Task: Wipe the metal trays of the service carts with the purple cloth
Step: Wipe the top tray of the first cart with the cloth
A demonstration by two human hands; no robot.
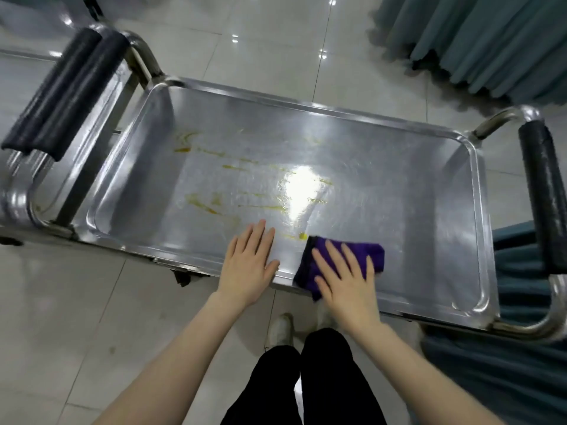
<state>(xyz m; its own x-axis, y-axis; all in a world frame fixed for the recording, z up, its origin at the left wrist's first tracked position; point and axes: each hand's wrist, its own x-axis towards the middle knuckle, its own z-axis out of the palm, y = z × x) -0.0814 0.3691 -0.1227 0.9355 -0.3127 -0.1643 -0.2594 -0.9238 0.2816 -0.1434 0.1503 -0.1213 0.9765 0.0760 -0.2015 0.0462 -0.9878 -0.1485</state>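
Note:
A shiny metal tray (399, 185) tops the service cart in front of me. Yellow-brown smears (214, 204) streak its left and middle parts. The folded purple cloth (372, 253) lies on the tray near its front rim. My right hand (346, 277) presses flat on the cloth with straight, spread fingers. To the left of the cloth, my left hand (250, 265) rests flat on the tray's front edge, fingers straight.
Black padded handles stand at the cart's left end (64, 93) and right end (549, 191). A second cart's frame (18, 197) sits close at the left. Teal pleated fabric (491, 44) hangs at the back right and lies at the right (515, 363). The floor is glossy tile.

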